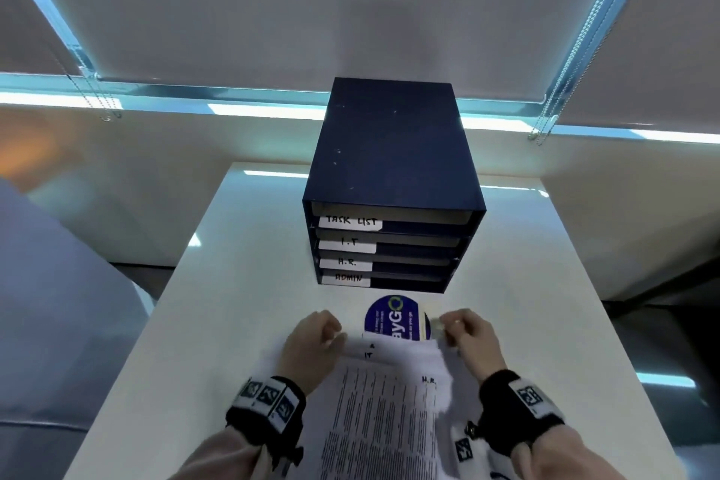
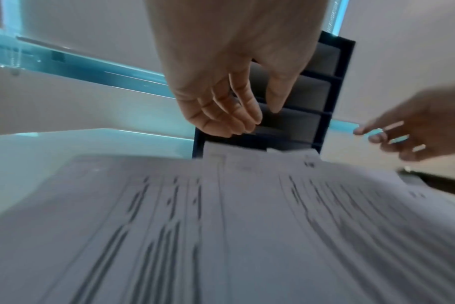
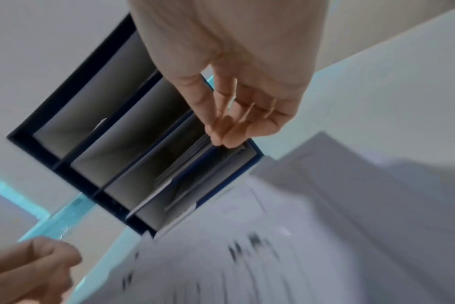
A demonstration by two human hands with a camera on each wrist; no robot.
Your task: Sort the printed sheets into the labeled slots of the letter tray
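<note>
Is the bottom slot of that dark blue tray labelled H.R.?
No, the letter tray's bottom label reads ADMIN; H.R. is the one above it.

We are looking at a white table (image 1: pixel 249 245) standing against a pale wall (image 1: pixel 156 152). Grey roller blinds (image 1: pixel 272 4) are hanging over the windows, bright daylight is showing along their lower edge, and bead chains (image 1: pixel 561 74) are dangling beside them.
</note>
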